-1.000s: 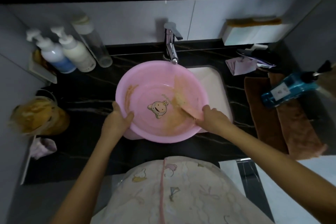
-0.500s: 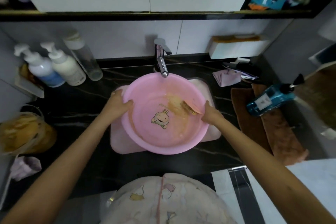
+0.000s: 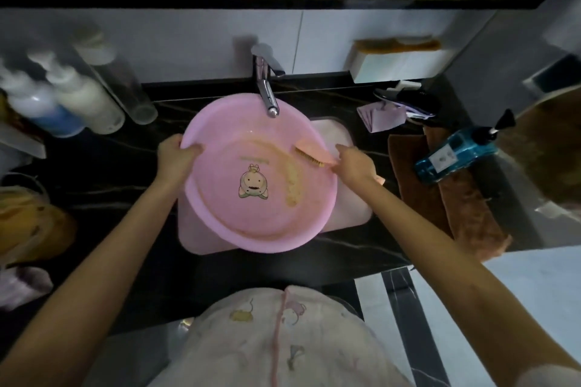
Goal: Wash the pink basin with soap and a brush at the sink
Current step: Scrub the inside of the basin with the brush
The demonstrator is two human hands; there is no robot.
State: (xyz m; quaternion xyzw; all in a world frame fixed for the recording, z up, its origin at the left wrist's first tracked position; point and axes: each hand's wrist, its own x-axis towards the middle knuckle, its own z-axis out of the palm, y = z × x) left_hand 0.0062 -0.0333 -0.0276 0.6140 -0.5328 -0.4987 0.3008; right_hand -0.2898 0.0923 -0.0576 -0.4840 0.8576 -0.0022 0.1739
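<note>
Pink basin: L hand grips rim; R hand clamped on brush, bristles on inner wall. Rec.: short firm strokes over brown streak, steady rim.

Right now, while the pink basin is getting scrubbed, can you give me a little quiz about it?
1. True or false: the left hand grips the rim of the round pink plastic basin.
2. What does the right hand hold? A: a yellow sponge. B: the pink-backed bristle brush. C: a bar of soap.
3. Fill the gap: the blue plastic bottle lies on something brown and soft, a ____.

Key: 1 true. 2 B. 3 brown cloth towel.
</note>
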